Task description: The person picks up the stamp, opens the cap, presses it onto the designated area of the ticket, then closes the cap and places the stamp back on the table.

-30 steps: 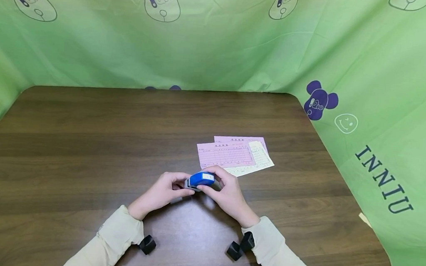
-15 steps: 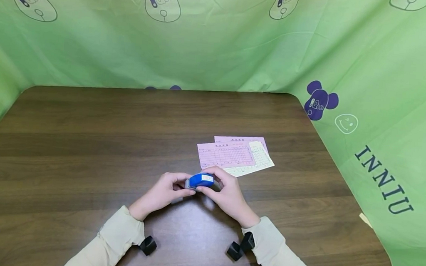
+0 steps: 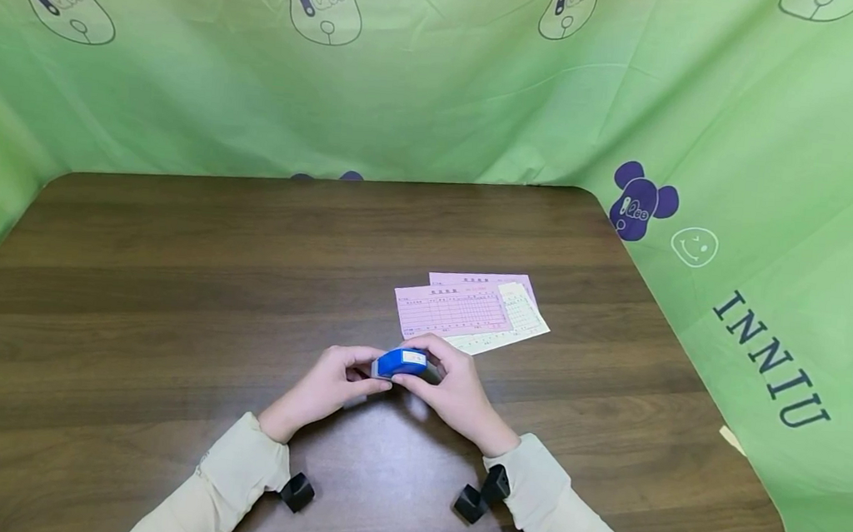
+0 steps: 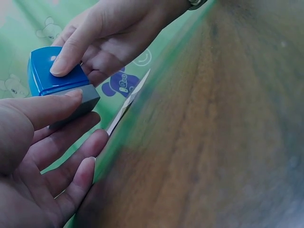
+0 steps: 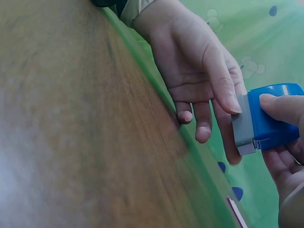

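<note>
Both hands hold a self-inking stamp (image 3: 400,363) above the table, in front of the papers. My right hand (image 3: 458,385) grips its blue body (image 5: 273,121), thumb on one broad side. Between thumb and forefinger, my left hand (image 3: 323,383) pinches the grey cap (image 4: 76,108) at the other end. In both wrist views the cap sits flush against the blue body. The left hand's other fingers extend loosely below the cap. A small white label (image 3: 414,358) shows on the stamp's end in the head view.
Just beyond the hands lie overlapping printed slips: a pink slip (image 3: 449,311), another pink slip (image 3: 463,279) behind it, and a white slip (image 3: 524,311). The wooden table (image 3: 168,296) is bounded by a green printed curtain (image 3: 439,108). Black blocks (image 3: 297,492) sit at the wrists.
A second ago the grey cap stood at an angle with a dark gap to the blue body; now the two are closed together. The hands have barely moved.
</note>
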Demonstrator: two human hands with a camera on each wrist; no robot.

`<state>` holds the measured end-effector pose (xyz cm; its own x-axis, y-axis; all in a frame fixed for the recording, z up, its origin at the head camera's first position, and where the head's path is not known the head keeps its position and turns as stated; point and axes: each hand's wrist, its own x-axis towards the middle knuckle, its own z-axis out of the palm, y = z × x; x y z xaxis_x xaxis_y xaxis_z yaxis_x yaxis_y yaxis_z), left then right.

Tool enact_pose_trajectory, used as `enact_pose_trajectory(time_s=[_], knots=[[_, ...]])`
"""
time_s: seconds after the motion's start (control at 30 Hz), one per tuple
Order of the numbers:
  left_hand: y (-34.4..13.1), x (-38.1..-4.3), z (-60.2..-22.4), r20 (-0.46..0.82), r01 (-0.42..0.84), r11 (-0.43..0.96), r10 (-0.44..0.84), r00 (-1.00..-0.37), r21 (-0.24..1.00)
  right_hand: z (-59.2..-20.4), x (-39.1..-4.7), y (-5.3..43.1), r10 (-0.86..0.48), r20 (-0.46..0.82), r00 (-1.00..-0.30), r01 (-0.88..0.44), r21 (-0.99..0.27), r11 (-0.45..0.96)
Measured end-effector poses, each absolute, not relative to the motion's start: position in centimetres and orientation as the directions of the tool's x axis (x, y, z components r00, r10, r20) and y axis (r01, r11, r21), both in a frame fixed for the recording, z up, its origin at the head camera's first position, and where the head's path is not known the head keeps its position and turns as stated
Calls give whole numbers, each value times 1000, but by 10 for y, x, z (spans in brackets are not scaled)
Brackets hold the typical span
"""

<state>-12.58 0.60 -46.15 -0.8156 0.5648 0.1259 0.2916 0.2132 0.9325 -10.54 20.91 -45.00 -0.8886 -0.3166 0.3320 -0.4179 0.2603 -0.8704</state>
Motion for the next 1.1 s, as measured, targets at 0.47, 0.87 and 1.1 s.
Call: enact_pose_trajectory(time_s=[0.47,0.87,1.1], knots=[[7,-126,-465,131,290,207,559,-819,934,-453,-106,210,-321,331,-887,-420,-867,269],[8,-126,-466,147,308,205,560,-815,929,-456,-106,210,-322,313,-894,-413,-854,317],[7,-126,-466,154,314,204,556,-816,927,-458,-108,210,-330,299,-895,-402,-861,311]])
